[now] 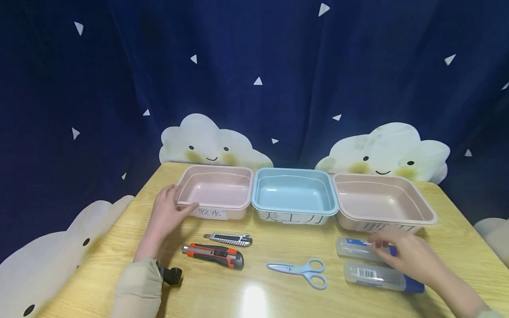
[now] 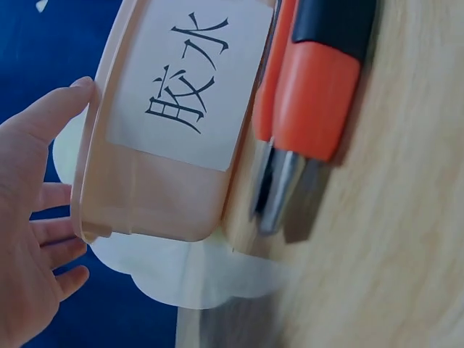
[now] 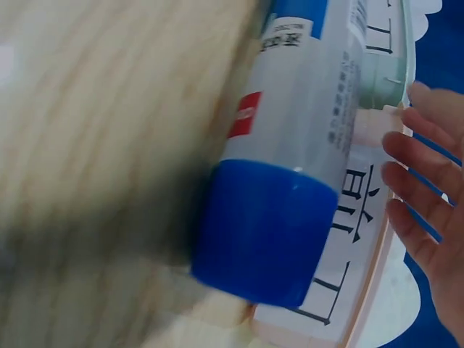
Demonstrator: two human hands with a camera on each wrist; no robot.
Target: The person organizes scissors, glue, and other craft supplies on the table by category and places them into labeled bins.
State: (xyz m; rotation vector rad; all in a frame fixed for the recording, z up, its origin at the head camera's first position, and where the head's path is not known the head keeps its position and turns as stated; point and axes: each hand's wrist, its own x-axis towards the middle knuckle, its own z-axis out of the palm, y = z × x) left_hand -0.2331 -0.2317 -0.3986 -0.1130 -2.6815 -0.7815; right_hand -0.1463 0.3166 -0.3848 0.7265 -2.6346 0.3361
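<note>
My left hand [image 1: 165, 212] rests at the left corner of the left pink bin [image 1: 234, 213], thumb on the front rim and the other fingers loosely extended by its side. Over the right part of the table, my right hand [image 1: 411, 256] is above two clear glue bottles with blue caps: the upper bottle [image 1: 354, 248], partly hidden by the fingers, and the lower bottle [image 1: 383, 277]. In the right wrist view its fingers are loosely spread, apart from the near glue bottle [image 3: 290, 145]. An orange-and-black utility knife [image 1: 214, 255] and a silver-and-black one [image 1: 228, 239] lie near the left bin.
Light blue scissors [image 1: 300, 268] lie mid-table. Behind them stands a blue bin [image 1: 294, 207], between the left bin and another pink bin [image 1: 381, 221]. All three carry front labels. A dark blue curtain [image 1: 238, 57] with cloud cushions [image 1: 214, 141] backs the table.
</note>
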